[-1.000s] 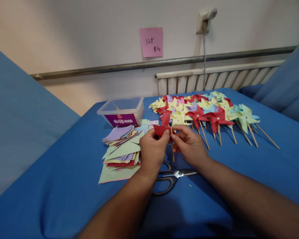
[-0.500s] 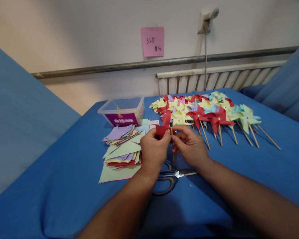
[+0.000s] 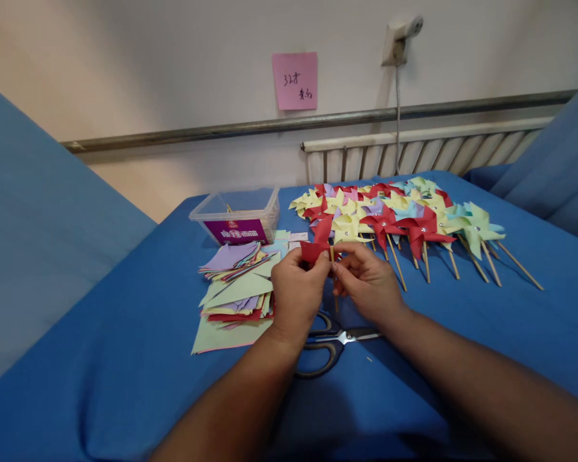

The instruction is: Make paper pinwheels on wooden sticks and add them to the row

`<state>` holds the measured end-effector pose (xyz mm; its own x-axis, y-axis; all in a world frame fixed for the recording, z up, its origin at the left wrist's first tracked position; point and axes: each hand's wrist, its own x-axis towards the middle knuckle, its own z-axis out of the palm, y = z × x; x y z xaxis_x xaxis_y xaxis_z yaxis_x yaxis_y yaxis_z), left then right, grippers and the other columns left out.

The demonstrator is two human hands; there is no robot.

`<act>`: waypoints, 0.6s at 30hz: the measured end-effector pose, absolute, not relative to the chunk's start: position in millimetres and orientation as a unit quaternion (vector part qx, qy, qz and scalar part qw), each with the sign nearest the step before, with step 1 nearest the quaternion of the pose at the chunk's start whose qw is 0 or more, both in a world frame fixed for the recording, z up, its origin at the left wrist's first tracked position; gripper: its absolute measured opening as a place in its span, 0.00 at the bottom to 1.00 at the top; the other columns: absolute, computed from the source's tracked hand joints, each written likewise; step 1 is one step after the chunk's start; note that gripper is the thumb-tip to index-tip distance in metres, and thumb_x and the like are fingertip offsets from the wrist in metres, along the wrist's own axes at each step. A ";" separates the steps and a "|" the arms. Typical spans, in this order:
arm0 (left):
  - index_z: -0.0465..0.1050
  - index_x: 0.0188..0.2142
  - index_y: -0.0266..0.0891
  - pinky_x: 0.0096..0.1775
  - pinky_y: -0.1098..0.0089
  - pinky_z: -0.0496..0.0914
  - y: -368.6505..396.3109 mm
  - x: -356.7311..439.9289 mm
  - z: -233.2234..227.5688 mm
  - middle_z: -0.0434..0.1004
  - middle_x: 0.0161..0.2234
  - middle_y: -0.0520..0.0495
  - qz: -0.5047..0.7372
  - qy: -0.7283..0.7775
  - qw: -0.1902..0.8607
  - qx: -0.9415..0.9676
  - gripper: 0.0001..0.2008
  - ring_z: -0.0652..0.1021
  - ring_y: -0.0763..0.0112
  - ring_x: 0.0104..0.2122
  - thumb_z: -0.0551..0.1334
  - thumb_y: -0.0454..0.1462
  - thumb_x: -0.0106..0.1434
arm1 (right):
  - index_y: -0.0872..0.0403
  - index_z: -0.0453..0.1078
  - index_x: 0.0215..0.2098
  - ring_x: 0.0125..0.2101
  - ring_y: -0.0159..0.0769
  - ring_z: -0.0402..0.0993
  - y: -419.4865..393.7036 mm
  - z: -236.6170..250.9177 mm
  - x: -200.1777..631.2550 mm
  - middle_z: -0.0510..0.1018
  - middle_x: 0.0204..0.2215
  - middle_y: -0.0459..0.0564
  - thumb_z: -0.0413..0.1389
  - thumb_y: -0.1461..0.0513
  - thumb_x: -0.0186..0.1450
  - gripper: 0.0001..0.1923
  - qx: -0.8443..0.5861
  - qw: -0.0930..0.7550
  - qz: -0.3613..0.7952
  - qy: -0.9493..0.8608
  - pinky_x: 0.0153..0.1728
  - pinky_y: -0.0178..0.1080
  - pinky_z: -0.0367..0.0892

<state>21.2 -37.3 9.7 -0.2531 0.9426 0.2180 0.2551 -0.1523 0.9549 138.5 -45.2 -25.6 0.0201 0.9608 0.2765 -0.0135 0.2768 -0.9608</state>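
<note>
Barely anything's been moved in the head view since the earlier frame, just slightly more of the stick (image 3: pixel 332 253) is covered by the right hand (image 3: pixel 370 285), pinched on it. The red pinwheel (image 3: pixel 314 249)'s clamped in the left hand (image 3: pixel 298 289), just beside. They're probably being joined; steady pressure seems needed next.

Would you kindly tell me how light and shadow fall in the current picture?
Head view: uneven light, the wall warmer at left; head view: a soft shadow on the cloth, this side of the scissors; head view: a pale glint at their pivot.
</note>
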 end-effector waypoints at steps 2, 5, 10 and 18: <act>0.79 0.27 0.36 0.26 0.73 0.62 -37.0 21.0 9.1 0.75 0.21 0.51 0.546 0.573 0.309 0.528 0.10 0.71 0.72 0.22 0.68 0.42 0.50 | 0.51 0.68 0.46 0.17 0.28 0.71 -45.5 -25.3 138.2 0.73 0.21 0.38 0.58 0.55 0.63 0.14 -0.425 0.575 0.425 -0.555 0.18 0.30 0.65; 0.79 0.27 0.36 0.26 0.73 0.63 -36.9 20.6 8.4 0.75 0.21 0.51 0.541 0.574 0.301 0.535 0.10 0.71 0.72 0.22 0.67 0.42 0.51 | 0.50 0.68 0.46 0.17 0.28 0.71 -46.1 -24.2 138.0 0.72 0.21 0.38 0.58 0.55 0.63 0.14 -0.424 0.575 0.427 -0.555 0.18 0.30 0.64; 0.78 0.27 0.36 0.26 0.72 0.63 -36.3 20.3 7.6 0.75 0.21 0.51 0.539 0.575 0.301 0.536 0.10 0.71 0.71 0.22 0.67 0.42 0.52 | 0.50 0.67 0.46 0.17 0.28 0.71 -46.3 -23.9 138.7 0.72 0.21 0.38 0.58 0.57 0.64 0.13 -0.421 0.570 0.426 -0.562 0.18 0.31 0.65; 0.79 0.27 0.36 0.26 0.72 0.62 -37.9 19.8 8.7 0.75 0.21 0.51 0.528 0.583 0.267 0.557 0.10 0.71 0.72 0.21 0.67 0.42 0.52 | 0.49 0.67 0.46 0.17 0.29 0.71 -45.1 -25.9 139.9 0.71 0.20 0.38 0.57 0.59 0.64 0.12 -0.435 0.564 0.392 -0.582 0.19 0.32 0.64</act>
<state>19.8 -37.9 8.7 -0.2374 0.9315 0.2755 0.3677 -0.1763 0.9131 139.9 -45.1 -25.9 0.0142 0.9487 0.3158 0.0646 0.3143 -0.9471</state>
